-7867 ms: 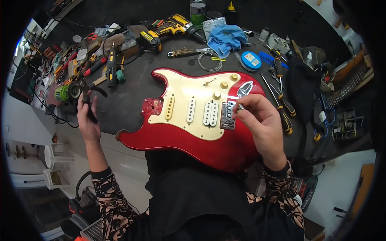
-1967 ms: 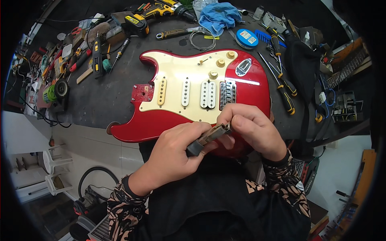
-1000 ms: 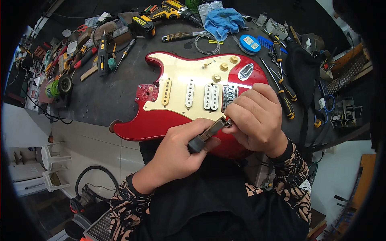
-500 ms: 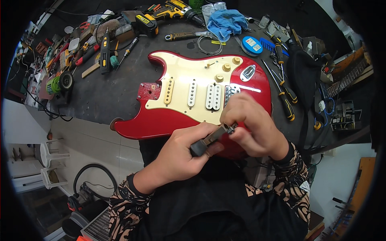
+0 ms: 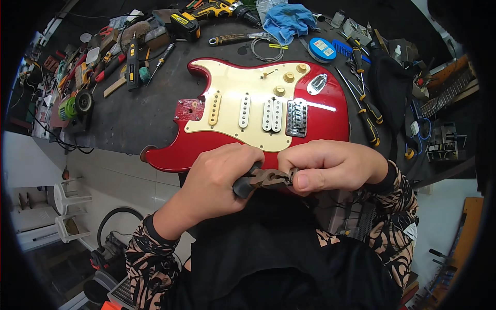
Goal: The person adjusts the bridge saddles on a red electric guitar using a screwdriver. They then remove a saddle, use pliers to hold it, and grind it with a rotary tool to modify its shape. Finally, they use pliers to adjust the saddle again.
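My left hand (image 5: pixel 219 168) is closed round the dark-handled pliers (image 5: pixel 267 179), whose worn metal jaws point right. At the jaw tips is a small metal piece (image 5: pixel 292 175), mostly hidden. My right hand (image 5: pixel 338 164) pinches it between thumb and curled fingers. Both hands are just in front of the near edge of a red electric guitar body (image 5: pixel 330 121), which lies face up on the bench. It carries a cream pickguard (image 5: pixel 227 85), a white double pickup (image 5: pixel 272 114) and a metal bridge (image 5: pixel 296 118). An oval jack plate (image 5: pixel 318 83) sits at its far right.
The dark workbench (image 5: pixel 150 116) holds a yellow cordless drill (image 5: pixel 209 13), a blue cloth (image 5: pixel 289 23), a coil of wire (image 5: pixel 266 49), a blue round tin (image 5: pixel 322 50) and screwdrivers (image 5: pixel 369 126). Cluttered tools crowd the left, with a green grinder (image 5: pixel 75 106). A hose (image 5: pixel 111 214) curves on the floor.
Both hands have come closer to me, uncovering the bridge. The pliers have turned from slanting up to nearly level, and my right hand has turned with its thumb along the jaw tips.
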Motion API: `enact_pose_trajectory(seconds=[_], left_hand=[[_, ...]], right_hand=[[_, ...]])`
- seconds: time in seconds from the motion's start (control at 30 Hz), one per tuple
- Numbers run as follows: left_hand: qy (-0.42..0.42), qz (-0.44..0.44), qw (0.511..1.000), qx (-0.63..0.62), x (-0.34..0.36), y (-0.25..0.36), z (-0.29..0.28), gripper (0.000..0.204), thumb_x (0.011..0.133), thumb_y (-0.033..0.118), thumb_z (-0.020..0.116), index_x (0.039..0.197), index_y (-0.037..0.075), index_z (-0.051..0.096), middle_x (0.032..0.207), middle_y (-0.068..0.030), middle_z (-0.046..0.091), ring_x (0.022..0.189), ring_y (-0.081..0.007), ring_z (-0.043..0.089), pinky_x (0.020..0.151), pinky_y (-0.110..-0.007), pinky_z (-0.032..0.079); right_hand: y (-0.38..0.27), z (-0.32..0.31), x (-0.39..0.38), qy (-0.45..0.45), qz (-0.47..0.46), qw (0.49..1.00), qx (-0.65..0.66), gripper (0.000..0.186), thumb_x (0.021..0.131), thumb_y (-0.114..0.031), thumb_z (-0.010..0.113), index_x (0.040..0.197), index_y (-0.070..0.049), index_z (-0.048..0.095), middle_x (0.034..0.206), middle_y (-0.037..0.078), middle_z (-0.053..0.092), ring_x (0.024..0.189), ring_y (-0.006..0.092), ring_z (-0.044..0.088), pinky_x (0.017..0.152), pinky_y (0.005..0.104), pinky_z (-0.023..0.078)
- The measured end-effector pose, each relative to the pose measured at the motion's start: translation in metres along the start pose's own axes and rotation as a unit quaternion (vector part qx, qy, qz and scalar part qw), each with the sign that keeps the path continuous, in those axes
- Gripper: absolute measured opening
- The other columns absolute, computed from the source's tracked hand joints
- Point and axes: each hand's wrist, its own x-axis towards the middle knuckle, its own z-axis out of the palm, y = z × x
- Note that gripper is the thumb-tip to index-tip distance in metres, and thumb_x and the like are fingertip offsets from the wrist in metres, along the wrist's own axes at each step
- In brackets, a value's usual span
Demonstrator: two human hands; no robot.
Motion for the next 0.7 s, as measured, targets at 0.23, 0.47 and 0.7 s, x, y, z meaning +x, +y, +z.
enact_pose_trajectory(seconds=[0.23,0.47,0.7], left_hand=[[0.021,0.002,0.999,0.043,0.0,0.0,-0.005,0.035,0.07,-0.003,0.078,0.101,0.004,0.064,0.083,-0.0125,0.064,0.078,-0.0355,0.069,0.067,-0.046,0.053],[0.029,0.001,0.998,0.06,-0.002,-0.001,-0.007,0.036,0.07,-0.005,0.077,0.102,0.004,0.063,0.084,-0.0119,0.063,0.079,-0.0352,0.069,0.067,-0.046,0.053],[0.05,-0.005,0.996,0.071,-0.004,-0.004,-0.003,0.035,0.071,-0.004,0.077,0.102,0.003,0.062,0.086,-0.0143,0.064,0.078,-0.0385,0.068,0.069,-0.044,0.055]], right_hand=[[-0.011,0.002,0.005,0.039,-0.022,0.995,-0.093,0.034,0.117,-0.037,0.055,0.103,-0.007,0.058,0.08,-0.004,0.053,0.07,0.0055,0.049,0.063,0.0257,0.041],[-0.012,0.006,0.007,0.092,-0.078,0.972,-0.199,0.03,0.116,-0.033,0.058,0.104,-0.005,0.061,0.08,0.002,0.056,0.073,0.0121,0.054,0.066,0.0317,0.043],[-0.011,0.011,0.008,0.163,-0.142,0.9,-0.378,0.021,0.11,-0.027,0.063,0.105,-0.006,0.063,0.081,0.011,0.061,0.079,0.0319,0.059,0.082,0.0414,0.044]])
